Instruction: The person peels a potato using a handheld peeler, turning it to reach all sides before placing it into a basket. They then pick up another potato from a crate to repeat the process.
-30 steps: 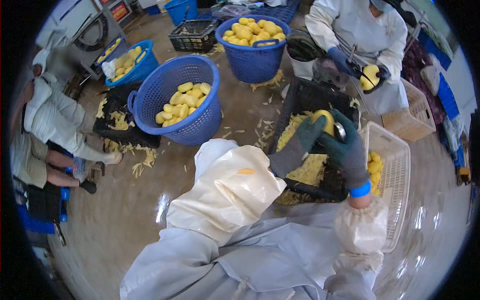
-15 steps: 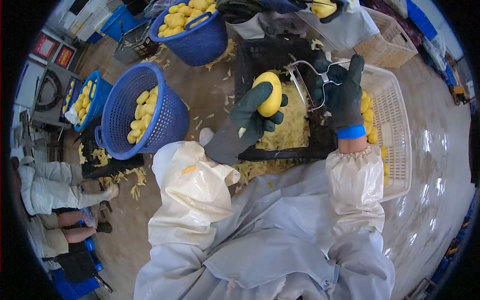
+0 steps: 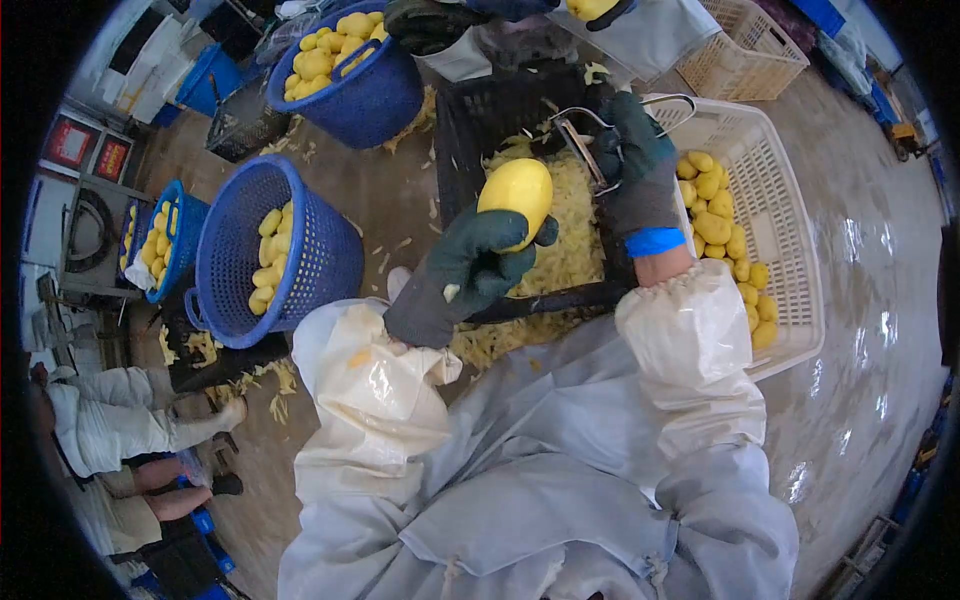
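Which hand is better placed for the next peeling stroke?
Probably the right hand: it holds the peeler, with the blade on the side toward the yellow potato. The left hand is occupied holding that potato.

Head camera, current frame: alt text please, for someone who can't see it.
The gloved left hand holds a yellow potato and the gloved right hand a metal peeler, over a black crate of pale peelings. A white crate of potatoes stands to the right, blue baskets of them to the left.
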The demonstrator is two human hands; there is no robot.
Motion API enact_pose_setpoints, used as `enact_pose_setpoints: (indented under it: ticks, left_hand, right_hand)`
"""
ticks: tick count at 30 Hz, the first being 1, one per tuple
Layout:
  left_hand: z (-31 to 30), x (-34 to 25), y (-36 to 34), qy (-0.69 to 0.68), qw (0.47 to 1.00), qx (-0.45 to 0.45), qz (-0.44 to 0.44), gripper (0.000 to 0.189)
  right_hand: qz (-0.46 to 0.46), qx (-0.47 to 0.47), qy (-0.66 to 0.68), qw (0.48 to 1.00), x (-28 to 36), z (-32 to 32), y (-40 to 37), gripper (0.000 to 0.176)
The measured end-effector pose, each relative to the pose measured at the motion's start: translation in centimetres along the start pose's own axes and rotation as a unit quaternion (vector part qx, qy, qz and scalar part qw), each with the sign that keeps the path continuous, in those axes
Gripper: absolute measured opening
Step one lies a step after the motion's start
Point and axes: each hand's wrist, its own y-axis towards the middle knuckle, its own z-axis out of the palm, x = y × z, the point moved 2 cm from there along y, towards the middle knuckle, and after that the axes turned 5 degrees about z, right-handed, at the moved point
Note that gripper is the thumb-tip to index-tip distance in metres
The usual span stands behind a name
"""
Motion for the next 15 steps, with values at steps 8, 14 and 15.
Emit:
enact_pose_setpoints:
  ticks: [8, 14, 15]
  left_hand:
    - [-1.3, 0.4, 0.9, 0.157, 0.987, -0.021, 0.01, 0.058]
    - [-2.2, 0.7, 1.7, 0.322, 0.929, -0.056, 0.176, 0.072]
    - [-2.1, 0.7, 1.7, 0.331, 0.923, -0.07, 0.183, 0.073]
  right_hand:
    - [0.475, 0.194, 0.342, 0.787, 6.7, -0.3, 0.8, 0.024]
    - [0.515, 0.088, 0.328, 0.787, 3.7, -0.3, 1.5, 0.021]
    - [0.488, 0.101, 0.334, 0.8, 4.7, -0.8, 1.3, 0.021]
